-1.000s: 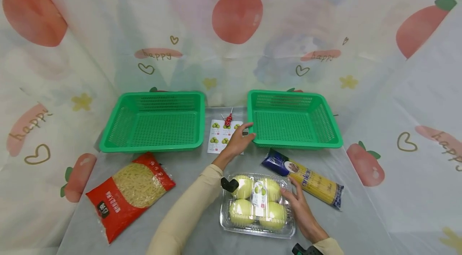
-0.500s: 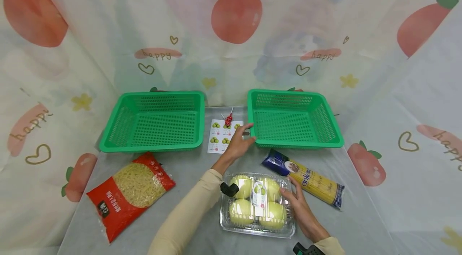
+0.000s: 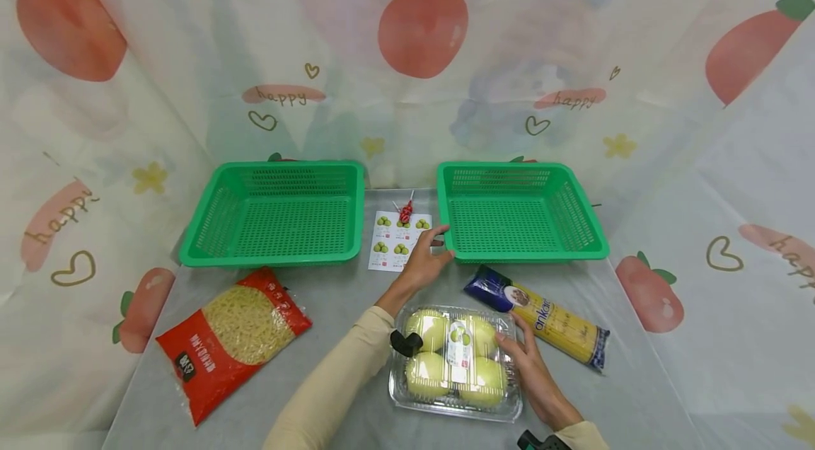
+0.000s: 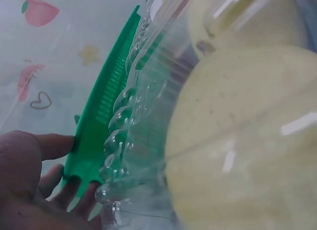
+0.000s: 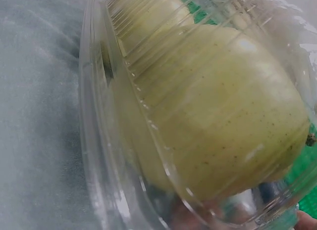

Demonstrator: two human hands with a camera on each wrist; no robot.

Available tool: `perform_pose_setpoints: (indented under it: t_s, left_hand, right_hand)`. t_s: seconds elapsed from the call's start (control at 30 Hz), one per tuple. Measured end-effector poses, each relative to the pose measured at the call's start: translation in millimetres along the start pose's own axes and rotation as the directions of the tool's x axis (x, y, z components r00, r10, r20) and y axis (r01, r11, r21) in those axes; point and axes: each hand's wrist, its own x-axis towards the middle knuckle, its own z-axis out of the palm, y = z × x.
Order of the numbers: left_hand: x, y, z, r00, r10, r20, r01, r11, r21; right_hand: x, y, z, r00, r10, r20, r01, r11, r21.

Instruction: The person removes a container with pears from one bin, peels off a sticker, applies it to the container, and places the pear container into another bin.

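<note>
In the head view, my left hand reaches to the right green basket, its fingertips touching the outer wall at the near left corner. The left wrist view shows the thumb side and other fingertips against that green wall. My right hand grips the right side of a clear plastic clamshell box of round, pale yellow-green fruit. A label lies across its lid. Through the plastic in the right wrist view, blurred fingers appear beneath the fruit.
A second green basket stands at back left. Between the baskets lie a picture sheet and a small red wrapped item. A red bag of pasta is at left; a spaghetti packet lies beside the right hand.
The head view has shifted slightly. Both hands, the basket and the clamshell box keep nearly the same places relative to one another.
</note>
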Motion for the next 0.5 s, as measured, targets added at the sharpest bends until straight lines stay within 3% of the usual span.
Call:
perform_pose_setpoints:
  t_s: [0.3, 0.5]
  left_hand:
    - [3.2, 1.3, -4.4, 0.997, -0.029, 0.067, 0.027, 0.999, 0.024]
    - [5.7, 2.3, -6.2, 0.997, -0.054, 0.061, 0.054, 0.999, 0.001]
  right_hand:
    - [-0.1, -3.2, -3.6, 0.998, -0.054, -0.039, 0.055, 0.998, 0.012]
    - [-3.2, -12.4, -18.7, 0.993, -0.091, -0.076, 0.089, 0.996, -0.018]
